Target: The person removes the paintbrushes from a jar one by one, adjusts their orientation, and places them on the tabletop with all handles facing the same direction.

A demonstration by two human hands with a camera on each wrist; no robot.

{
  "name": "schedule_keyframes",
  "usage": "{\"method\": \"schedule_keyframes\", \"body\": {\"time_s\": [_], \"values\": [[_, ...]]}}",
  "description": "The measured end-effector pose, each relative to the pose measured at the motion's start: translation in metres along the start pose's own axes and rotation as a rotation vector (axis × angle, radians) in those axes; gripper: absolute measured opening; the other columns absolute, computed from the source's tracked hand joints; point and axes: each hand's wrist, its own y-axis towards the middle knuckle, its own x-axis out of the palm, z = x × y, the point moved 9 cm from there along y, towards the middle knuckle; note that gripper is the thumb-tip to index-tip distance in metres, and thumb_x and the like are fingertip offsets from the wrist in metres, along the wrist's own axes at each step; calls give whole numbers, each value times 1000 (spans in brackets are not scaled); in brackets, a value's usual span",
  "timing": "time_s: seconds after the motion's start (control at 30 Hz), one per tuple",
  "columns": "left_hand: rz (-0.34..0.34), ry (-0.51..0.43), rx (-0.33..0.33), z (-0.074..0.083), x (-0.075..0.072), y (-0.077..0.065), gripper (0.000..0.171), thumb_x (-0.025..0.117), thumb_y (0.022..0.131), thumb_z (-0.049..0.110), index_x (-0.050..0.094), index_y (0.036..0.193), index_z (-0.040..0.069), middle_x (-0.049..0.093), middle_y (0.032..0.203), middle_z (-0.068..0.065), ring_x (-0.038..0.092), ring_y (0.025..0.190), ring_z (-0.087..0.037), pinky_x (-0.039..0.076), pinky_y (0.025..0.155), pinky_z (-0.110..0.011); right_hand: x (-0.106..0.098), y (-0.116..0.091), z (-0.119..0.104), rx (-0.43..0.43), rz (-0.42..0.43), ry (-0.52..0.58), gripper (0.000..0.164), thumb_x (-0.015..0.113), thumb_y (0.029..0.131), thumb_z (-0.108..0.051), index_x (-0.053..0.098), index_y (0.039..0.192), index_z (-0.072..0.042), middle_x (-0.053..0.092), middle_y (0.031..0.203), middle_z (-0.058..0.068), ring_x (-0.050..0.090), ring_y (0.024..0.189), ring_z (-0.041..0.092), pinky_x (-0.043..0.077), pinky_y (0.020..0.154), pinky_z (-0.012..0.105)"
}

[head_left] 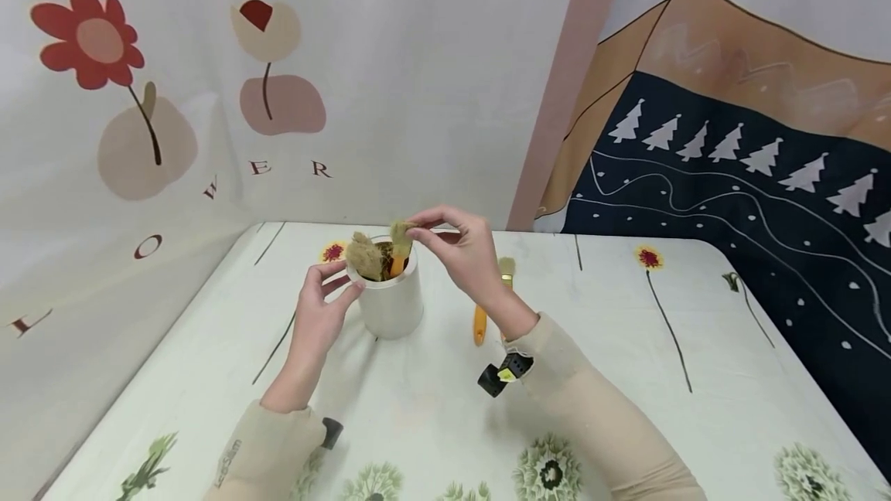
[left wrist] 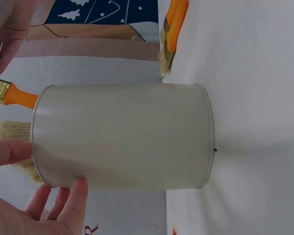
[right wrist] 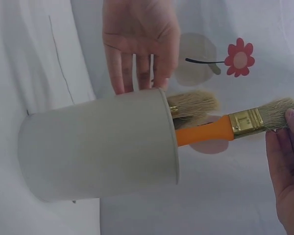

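A light grey cylindrical canister (head_left: pixel 391 308) stands upright on the table. My left hand (head_left: pixel 322 319) holds it near the top, the thumb at the rim and the fingers along the side. In my right hand (head_left: pixel 461 253), thumb and fingers pinch the pale bristles of a paintbrush (right wrist: pixel 210 132) with an orange handle and a brass-coloured ferrule. Bristles up, this brush has its handle's lower end inside the canister, hidden by the wall. Beside it, more paintbrush bristles (head_left: pixel 365 255) stick out over the rim, close to my left thumb.
Orange-handled paintbrushes (head_left: pixel 480 325) lie on the table to the right of the canister, partly behind my right wrist. A flower-printed white cloth (head_left: pixel 599 331) covers the table. Printed fabric (head_left: pixel 431 99) hangs right behind its far edge.
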Motion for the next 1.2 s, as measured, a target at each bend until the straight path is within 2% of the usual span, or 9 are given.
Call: {"method": "schedule_keyframes", "body": {"time_s": [0.37,0.6,0.7,0.83,0.9,1.13,1.2], "values": [[0,-5,9,3,2,3,50,61,97,14,40,140,2,44,150,-13,44,141,-32,39,111,-47,-27,11,-15,-80,112,5,12,71,89,-2,73,99,3,73,96,19,68,87,6,60,73,30],[6,-3,19,4,2,3,50,61,96,14,40,139,1,44,150,-14,44,140,-32,39,111,-48,-43,15,-18,-76,172,17,13,72,88,-2,73,100,4,72,96,20,69,85,4,59,69,26],[11,-4,26,4,2,4,50,61,96,13,40,139,1,44,149,-14,44,140,-33,39,111,-48,-50,16,-17,-58,205,37,14,72,88,-1,71,100,5,73,94,10,69,84,4,59,71,24],[13,-6,29,5,1,5,49,61,96,13,40,139,1,44,149,-14,45,140,-33,39,111,-48,-58,19,-16,-49,232,76,15,71,88,0,69,102,8,71,91,-11,69,83,4,60,75,26],[8,-8,26,5,2,5,49,61,96,14,40,139,1,44,149,-13,44,140,-32,39,110,-47,-62,19,-17,-49,237,105,16,70,88,2,68,102,10,69,90,-16,69,82,4,60,76,27],[-10,13,-2,1,1,-2,50,60,97,16,39,140,3,43,151,-13,42,142,-33,39,110,-48,-77,16,-11,-13,241,156,18,68,89,6,64,104,14,70,90,-14,69,82,3,60,78,26],[-9,16,-3,1,0,-3,50,60,97,16,39,141,2,42,151,-13,41,142,-33,39,110,-49,-83,15,-7,12,234,153,15,67,90,5,65,103,12,71,90,-13,70,83,3,60,78,26]]}}
